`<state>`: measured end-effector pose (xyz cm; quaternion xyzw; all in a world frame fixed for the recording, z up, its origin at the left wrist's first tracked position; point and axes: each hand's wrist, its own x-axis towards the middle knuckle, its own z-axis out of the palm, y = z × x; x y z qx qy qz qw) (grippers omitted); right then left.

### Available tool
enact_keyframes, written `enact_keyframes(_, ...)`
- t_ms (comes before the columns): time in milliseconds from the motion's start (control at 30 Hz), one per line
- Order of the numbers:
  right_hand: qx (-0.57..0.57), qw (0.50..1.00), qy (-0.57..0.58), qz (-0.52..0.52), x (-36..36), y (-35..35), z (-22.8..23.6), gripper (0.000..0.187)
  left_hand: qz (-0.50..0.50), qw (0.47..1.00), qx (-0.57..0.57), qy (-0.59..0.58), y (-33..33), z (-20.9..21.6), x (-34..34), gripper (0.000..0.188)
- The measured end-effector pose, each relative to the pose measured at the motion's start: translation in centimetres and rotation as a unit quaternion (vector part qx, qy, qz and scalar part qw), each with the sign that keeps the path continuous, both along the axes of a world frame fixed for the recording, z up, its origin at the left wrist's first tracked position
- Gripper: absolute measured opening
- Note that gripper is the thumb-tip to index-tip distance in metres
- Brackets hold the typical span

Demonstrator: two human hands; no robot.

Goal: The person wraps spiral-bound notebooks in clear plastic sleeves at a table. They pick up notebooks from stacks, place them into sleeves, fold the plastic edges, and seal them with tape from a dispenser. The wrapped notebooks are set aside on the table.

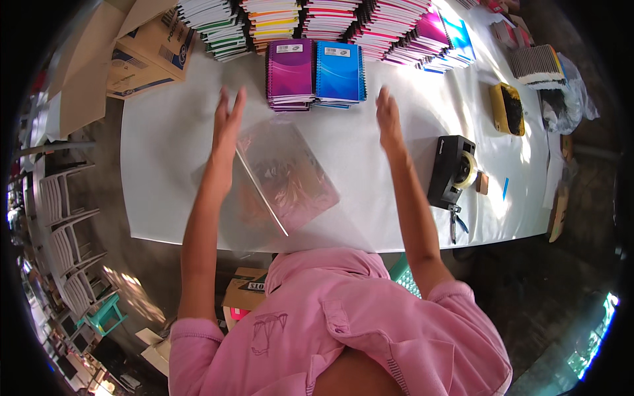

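My left hand (228, 129) is over the left part of the white table, fingers stretched and apart, with nothing in it. On the right, my right hand (389, 119) is also empty, its slightly blurred fingers extended. Between and in front of them stand two short side-by-side stacks of spiral notebooks, a purple notebook (289, 69) on one and a blue notebook (339, 71) on the other. Neither hand touches them. Nearer to me, a pile of clear plastic bags (297, 175) lies at a slant, with a thin white strip (263, 191) along its left side.
Tall notebook stacks (330, 20) line the far edge. At the right are a black tape dispenser (444, 168), pliers (454, 224), a small brown block (483, 183) and a yellow container (500, 109). A cardboard box (148, 59) stands far left. White chairs (59, 198) are beyond the table.
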<state>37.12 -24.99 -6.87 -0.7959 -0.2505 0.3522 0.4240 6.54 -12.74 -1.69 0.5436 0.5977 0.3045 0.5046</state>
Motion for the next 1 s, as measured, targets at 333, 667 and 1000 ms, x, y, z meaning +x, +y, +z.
enact_keyframes(333, -0.103, 0.925, -0.341, 0.132, -15.7, -12.6, -3.8, 0.061, -0.276, 0.825, 0.325, 0.37, -16.1, -9.7, -5.7, 0.075)
enact_keyframes(667, -0.081, 0.916, -0.385, 0.073, -9.4, -15.7, -0.7, 0.058, -0.276, 0.798, 0.402, 0.353, -14.0, -10.2, 3.4, 0.063)
enact_keyframes(1000, 0.237, 0.811, -0.531, 0.066, 4.1, -3.5, 6.5, 0.037, -0.257, 0.835, 0.362, 0.325, -13.8, -7.2, 4.8, 0.063)
